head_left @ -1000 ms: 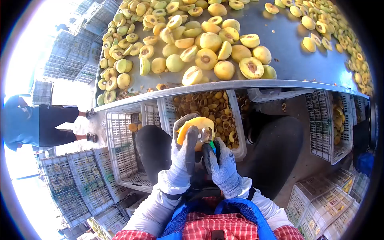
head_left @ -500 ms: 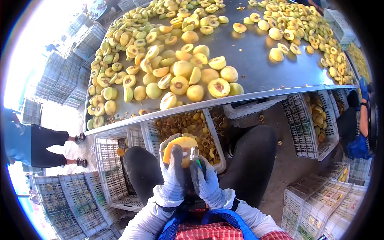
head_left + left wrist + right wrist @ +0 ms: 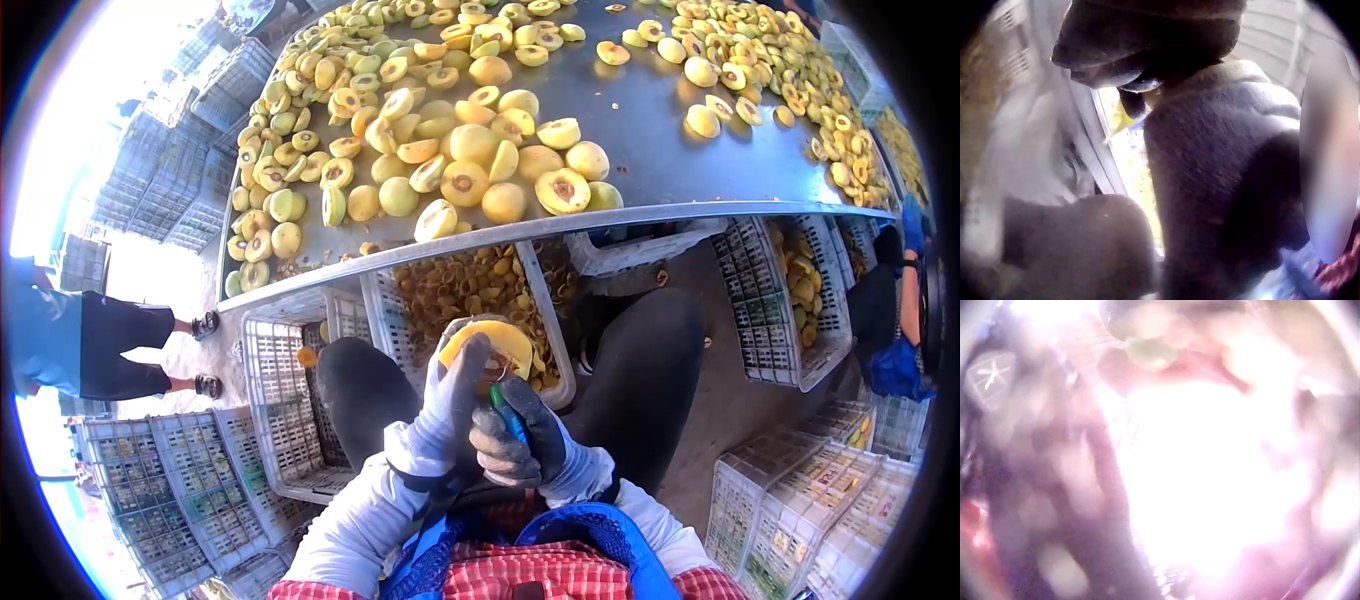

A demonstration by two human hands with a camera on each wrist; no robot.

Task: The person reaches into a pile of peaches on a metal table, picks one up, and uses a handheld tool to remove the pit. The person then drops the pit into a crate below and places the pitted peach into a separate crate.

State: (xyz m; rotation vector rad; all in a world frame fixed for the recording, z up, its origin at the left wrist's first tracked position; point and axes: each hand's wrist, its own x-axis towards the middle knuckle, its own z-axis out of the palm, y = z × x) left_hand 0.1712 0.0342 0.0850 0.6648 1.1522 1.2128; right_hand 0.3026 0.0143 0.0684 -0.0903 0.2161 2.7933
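Observation:
Over the person's lap, the gloved left hand (image 3: 452, 390) grips a yellow peach half (image 3: 508, 345), its thumb across the near side and its fingers behind. The gloved right hand (image 3: 530, 440) is curled round the green and blue handle of a pitting tool (image 3: 509, 414). This handle points up at the lower edge of the peach half, and the tool's metal end is hidden there. Both hands are close together. Dark and grey glove fabric (image 3: 1210, 144) fills much of the left wrist view; the right wrist view is washed out and blurred.
A metal table (image 3: 660, 130) ahead bears many peach halves (image 3: 463, 184). Below its edge stands a crate (image 3: 548, 320) of pits and scraps, with another crate (image 3: 290, 400) to its left. More crates (image 3: 770, 300) stand right. People stand at far left (image 3: 120, 345) and sit at far right.
The tool's metal end, visible beside the peach half earlier, is now hidden at it. The right hand has turned, showing its curled fingers. The head view has shifted, showing more of the table.

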